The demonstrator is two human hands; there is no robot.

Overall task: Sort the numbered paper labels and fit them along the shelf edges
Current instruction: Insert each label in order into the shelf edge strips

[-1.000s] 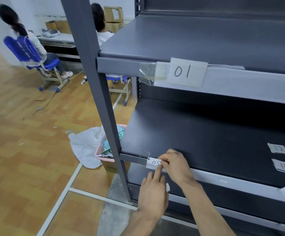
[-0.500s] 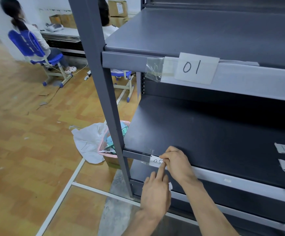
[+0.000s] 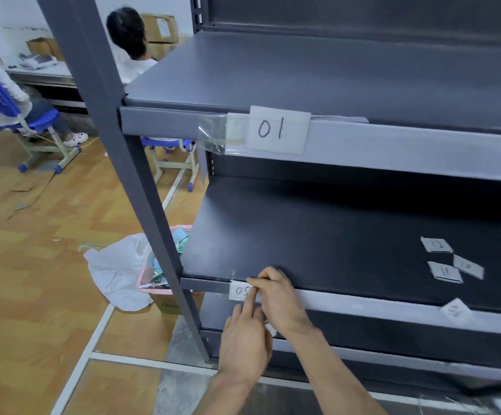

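Observation:
A small white label marked 05 (image 3: 239,291) sits on the front edge of the lower shelf (image 3: 363,307), near the grey upright. My right hand (image 3: 279,298) pinches the label's right end against the edge. My left hand (image 3: 244,336) reaches up from below with its index finger pressing on the label. A bigger label marked 01 (image 3: 277,130) is fixed to the upper shelf edge (image 3: 423,148) under clear tape. Three loose labels, 12 (image 3: 436,244), 11 (image 3: 444,271) and 10 (image 3: 468,266), lie on the lower shelf deck. One more label (image 3: 456,310) leans on that shelf's edge further right.
The grey shelf upright (image 3: 141,187) stands just left of my hands. Behind it on the wooden floor are a pink basket (image 3: 153,283) and a white plastic bag (image 3: 117,274). Two people sit on blue chairs (image 3: 0,106) at the back left.
The view has shifted and come closer. My hands stay on the 05 label at the lower shelf edge, with my left index finger now further up on the label.

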